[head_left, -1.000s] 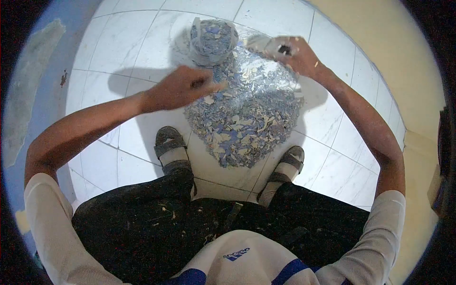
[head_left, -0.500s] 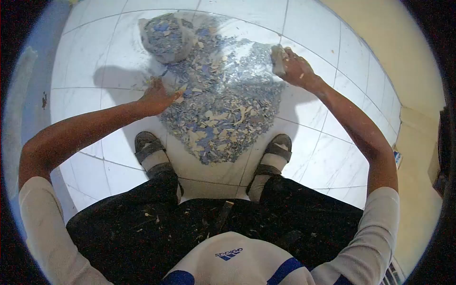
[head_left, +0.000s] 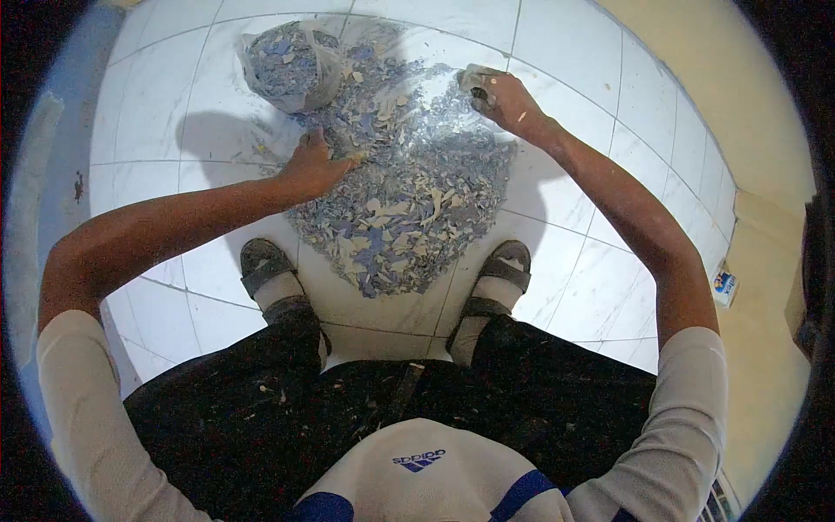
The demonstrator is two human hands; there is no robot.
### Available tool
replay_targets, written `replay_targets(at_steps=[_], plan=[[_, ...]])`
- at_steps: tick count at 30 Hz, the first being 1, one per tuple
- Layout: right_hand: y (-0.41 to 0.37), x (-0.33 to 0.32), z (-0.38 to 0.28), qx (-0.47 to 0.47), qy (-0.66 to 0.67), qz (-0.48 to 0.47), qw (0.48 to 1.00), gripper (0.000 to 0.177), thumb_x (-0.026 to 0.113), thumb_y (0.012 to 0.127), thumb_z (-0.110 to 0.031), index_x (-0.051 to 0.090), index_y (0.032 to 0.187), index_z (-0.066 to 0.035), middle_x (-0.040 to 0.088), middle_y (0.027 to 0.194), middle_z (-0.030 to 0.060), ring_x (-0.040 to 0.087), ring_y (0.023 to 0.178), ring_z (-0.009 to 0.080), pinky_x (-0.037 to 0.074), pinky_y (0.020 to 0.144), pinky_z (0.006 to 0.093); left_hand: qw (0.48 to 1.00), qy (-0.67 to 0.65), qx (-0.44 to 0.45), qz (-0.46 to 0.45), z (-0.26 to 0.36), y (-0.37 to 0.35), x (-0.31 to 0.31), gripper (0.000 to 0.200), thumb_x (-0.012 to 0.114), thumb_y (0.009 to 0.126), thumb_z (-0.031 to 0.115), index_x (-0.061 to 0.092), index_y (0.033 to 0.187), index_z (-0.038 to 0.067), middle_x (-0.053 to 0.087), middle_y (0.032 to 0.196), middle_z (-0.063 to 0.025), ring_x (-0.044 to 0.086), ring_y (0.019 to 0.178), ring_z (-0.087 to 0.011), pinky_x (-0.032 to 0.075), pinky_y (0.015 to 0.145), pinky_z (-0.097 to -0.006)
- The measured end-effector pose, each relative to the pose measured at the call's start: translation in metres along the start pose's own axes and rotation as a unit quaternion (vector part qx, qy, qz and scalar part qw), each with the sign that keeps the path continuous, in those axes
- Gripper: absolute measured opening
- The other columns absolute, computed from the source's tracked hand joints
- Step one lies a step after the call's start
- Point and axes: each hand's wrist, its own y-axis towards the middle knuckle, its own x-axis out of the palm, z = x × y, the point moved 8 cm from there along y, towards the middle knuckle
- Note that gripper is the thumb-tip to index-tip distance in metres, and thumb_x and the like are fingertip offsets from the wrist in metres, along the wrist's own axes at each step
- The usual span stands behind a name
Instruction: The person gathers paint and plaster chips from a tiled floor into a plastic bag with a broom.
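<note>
A heap of blue, grey and cream paint-like flakes (head_left: 396, 230) lies spread over the white tiled floor in front of me. At its left edge is my left hand (head_left: 317, 167), thumb and fingers apart, resting on or just over the flakes. A clear plastic bag (head_left: 329, 76) full of similar flakes stands just beyond it, its mouth open. My right hand (head_left: 509, 103) is at the far right edge of the heap, fingers closed around a dusty greyish pad (head_left: 474, 78). What the pad is made of cannot be made out.
My sandalled feet, left (head_left: 270, 270) and right (head_left: 504, 270), flank the near end of the heap. A blue wall (head_left: 65, 174) rises on the left and a cream wall (head_left: 757, 252) on the right. A small printed packet (head_left: 724, 285) is by the right wall.
My right hand has moved left and slightly away from me with the greyish pad, along the heap's far edge. My left hand has shifted right, its thumb now farther over the flakes.
</note>
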Motion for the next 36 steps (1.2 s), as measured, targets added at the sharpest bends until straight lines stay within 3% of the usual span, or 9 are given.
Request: replay_targets(at_steps=[7,9,16,17,20,23,26,27,36], plan=[[-0.001,0.003,-0.001,-0.081,0.008,0.073,0.994,0.027,0.067,0.081,-0.006,0.062,0.107,-0.005,0.065,0.094,0.0157,0.064,0.082,0.032,0.053,0.076,0.039,0.999,-0.018,0.027,0.027,-0.01,0.006,-0.001,0.092,0.063,0.084,0.059,0.032,0.138,-0.008,0.04,0.138,-0.0298,0.041,0.13,-0.0396,0.032,0.11,-0.0453],[0.006,0.013,0.009,-0.026,0.017,0.044,0.999,0.029,0.068,0.083,-0.018,0.063,0.108,-0.004,0.065,0.093,0.0163,0.063,0.086,0.0341,0.051,0.081,0.0423,0.997,-0.036,0.059,0.045,-0.008,0.005,-0.007,0.086,0.064,0.084,0.057,0.038,0.136,-0.006,0.044,0.136,-0.026,0.046,0.125,-0.0361,0.036,0.106,-0.0439],[0.045,-0.071,-0.076,0.029,0.031,0.106,0.993,0.031,0.071,0.084,-0.028,0.069,0.104,-0.004,0.07,0.09,0.0152,0.068,0.076,0.0323,0.056,0.069,0.0377,0.978,-0.136,-0.032,-0.156,-0.004,-0.012,-0.018,0.077,0.059,0.087,0.058,0.044,0.132,-0.004,0.046,0.135,-0.0263,0.043,0.128,-0.0362,0.035,0.106,-0.0482],[0.06,-0.07,-0.075,0.072,0.093,0.052,0.992,0.031,0.073,0.083,-0.029,0.07,0.104,-0.007,0.07,0.092,0.0149,0.069,0.076,0.031,0.057,0.067,0.0352,0.978,-0.128,-0.029,-0.165,-0.004,-0.013,-0.018,0.077,0.058,0.087,0.058,0.044,0.133,-0.003,0.046,0.135,-0.0256,0.044,0.127,-0.0354,0.035,0.106,-0.0486],[0.091,-0.111,-0.123,-0.057,0.035,0.083,0.994,0.039,0.07,0.086,-0.025,0.062,0.119,-0.007,0.07,0.091,0.0148,0.067,0.069,0.0288,0.056,0.069,0.0387,0.977,-0.106,0.018,-0.185,-0.02,0.006,-0.004,0.074,0.057,0.089,0.058,0.045,0.133,0.0,0.045,0.136,-0.0238,0.043,0.128,-0.0346,0.034,0.106,-0.0498],[0.108,-0.159,-0.173,-0.058,0.182,0.124,0.974,0.023,0.068,0.085,-0.021,0.07,0.096,-0.001,0.071,0.087,0.0135,0.069,0.076,0.0235,0.054,0.07,0.032,0.977,-0.102,0.035,-0.185,-0.03,0.015,-0.001,0.069,0.056,0.091,0.055,0.047,0.133,0.002,0.045,0.137,-0.0222,0.043,0.128,-0.0344,0.034,0.106,-0.0504],[0.111,-0.183,-0.221,-0.299,0.069,0.198,0.931,0.022,0.07,0.083,-0.021,0.07,0.093,-0.001,0.071,0.086,0.0131,0.068,0.075,0.0235,0.054,0.07,0.0323,0.976,-0.104,0.038,-0.188,-0.035,0.02,-0.001,0.065,0.056,0.092,0.053,0.048,0.132,0.003,0.045,0.138,-0.0209,0.042,0.13,-0.0338,0.033,0.107,-0.0502],[0.126,-0.18,-0.213,-0.145,0.195,0.128,0.961,0.021,0.07,0.082,-0.021,0.07,0.093,-0.003,0.071,0.086,0.0134,0.068,0.074,0.0241,0.053,0.069,0.0328,0.973,-0.11,0.04,-0.2,-0.039,0.028,0.001,0.065,0.056,0.092,0.053,0.049,0.132,0.003,0.044,0.139,-0.0205,0.041,0.13,-0.0335,0.033,0.107,-0.05],[0.145,-0.158,-0.243,-0.221,0.086,0.147,0.96,0.015,0.064,0.082,-0.017,0.069,0.088,-0.005,0.068,0.079,0.0158,0.067,0.071,0.03,0.053,0.065,0.0366,0.975,-0.132,0.04,-0.175,-0.048,0.016,-0.034,0.055,0.057,0.092,0.052,0.058,0.126,0.008,0.053,0.134,-0.0143,0.045,0.128,-0.0279,0.033,0.107,-0.0441]])
